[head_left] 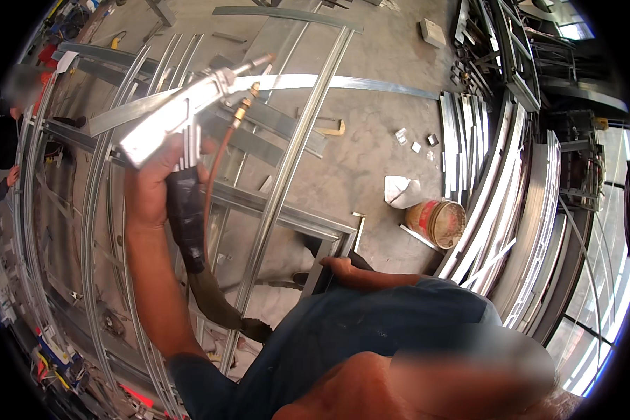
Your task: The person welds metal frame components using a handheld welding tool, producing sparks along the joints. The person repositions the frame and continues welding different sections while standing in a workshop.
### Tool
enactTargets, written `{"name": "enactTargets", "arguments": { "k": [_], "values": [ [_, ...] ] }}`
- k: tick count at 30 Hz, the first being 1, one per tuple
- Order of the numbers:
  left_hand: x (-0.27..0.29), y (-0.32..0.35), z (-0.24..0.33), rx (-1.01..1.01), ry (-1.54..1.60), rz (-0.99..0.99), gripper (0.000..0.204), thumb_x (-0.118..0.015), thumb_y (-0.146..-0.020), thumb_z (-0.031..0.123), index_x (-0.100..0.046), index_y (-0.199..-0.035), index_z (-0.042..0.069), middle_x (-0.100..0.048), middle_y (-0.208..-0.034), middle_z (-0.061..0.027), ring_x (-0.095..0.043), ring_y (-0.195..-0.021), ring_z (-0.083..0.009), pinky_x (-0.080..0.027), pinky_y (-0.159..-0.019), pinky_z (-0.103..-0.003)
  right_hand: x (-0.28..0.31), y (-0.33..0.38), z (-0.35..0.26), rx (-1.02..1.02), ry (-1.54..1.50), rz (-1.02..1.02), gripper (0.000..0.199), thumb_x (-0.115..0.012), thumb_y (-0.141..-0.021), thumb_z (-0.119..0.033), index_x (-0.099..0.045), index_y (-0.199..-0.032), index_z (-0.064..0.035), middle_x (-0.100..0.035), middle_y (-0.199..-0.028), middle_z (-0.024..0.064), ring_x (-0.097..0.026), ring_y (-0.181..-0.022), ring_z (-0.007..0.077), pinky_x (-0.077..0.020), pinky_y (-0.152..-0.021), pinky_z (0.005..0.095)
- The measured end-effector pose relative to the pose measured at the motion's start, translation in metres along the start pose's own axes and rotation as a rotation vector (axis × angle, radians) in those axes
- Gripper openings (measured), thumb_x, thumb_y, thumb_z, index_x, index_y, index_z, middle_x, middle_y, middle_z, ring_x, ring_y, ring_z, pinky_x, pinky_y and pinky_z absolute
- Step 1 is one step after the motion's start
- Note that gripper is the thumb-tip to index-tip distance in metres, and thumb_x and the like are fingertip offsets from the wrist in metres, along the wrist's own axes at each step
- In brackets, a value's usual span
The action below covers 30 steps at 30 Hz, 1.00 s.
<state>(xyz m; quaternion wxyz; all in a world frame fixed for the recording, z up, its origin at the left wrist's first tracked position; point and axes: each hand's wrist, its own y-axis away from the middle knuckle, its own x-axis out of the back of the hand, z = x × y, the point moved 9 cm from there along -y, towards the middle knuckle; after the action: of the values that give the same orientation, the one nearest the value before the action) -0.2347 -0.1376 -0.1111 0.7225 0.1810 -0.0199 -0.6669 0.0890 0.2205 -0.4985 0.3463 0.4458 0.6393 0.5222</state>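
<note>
Overhead, a welding torch raised above the steel frame

Largest, the curved steel frame (287, 175) sweeps from seven o'clock to one o'clock over the concrete floor (378, 63); stacked curved rails (511, 189) stand at three o'clock; a rusty bucket (437, 222) sits beside them. The left hand (157, 182) is clenched around the welding torch (189, 115), nozzle toward twelve o'clock; the right hand (339, 267) rests on a frame corner, grip unclear. Positioning seems in hand; next calls for lowering the nozzle to a joint.
</note>
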Motion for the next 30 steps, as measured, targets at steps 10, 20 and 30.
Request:
{"name": "enactTargets", "arguments": {
  "k": [10, 20, 30],
  "values": [
    [-0.027, -0.091, -0.156, 0.306, -0.033, -0.152, 0.044, -0.076, -0.093, 0.023, -0.063, -0.128, -0.001, -0.074, -0.088, -0.0139, -0.068, -0.058, -0.0165, -0.054, -0.046, -0.029, -0.001, 0.007, 0.016, -0.272, 0.188, -0.062, 0.091, -0.070, -0.080, -0.058, -0.055, -0.142, 0.0069, -0.038, -0.152, 0.0314, -0.037, -0.142, 0.0402, -0.0286, -0.118, 0.0373],
    [-0.035, -0.117, -0.181, 0.313, -0.075, -0.216, 0.032, -0.073, -0.094, 0.020, -0.067, -0.117, -0.001, -0.072, -0.084, -0.0109, -0.067, -0.057, -0.0163, -0.054, -0.044, -0.031, -0.002, 0.025, -0.002, -0.374, 0.129, -0.039, 0.088, -0.071, -0.079, -0.056, -0.055, -0.144, 0.0013, -0.027, -0.158, 0.0302, -0.031, -0.146, 0.0398, -0.0262, -0.121, 0.0378],
    [-0.036, -0.120, -0.182, 0.303, -0.105, -0.206, 0.033, -0.074, -0.093, 0.021, -0.067, -0.116, -0.002, -0.071, -0.083, -0.0102, -0.067, -0.058, -0.0160, -0.054, -0.046, -0.031, -0.004, 0.036, -0.018, -0.359, 0.146, -0.066, 0.079, -0.069, -0.083, -0.052, -0.056, -0.143, -0.0035, -0.032, -0.156, 0.0305, -0.029, -0.146, 0.0394, -0.0243, -0.120, 0.0361]
  ]
}}
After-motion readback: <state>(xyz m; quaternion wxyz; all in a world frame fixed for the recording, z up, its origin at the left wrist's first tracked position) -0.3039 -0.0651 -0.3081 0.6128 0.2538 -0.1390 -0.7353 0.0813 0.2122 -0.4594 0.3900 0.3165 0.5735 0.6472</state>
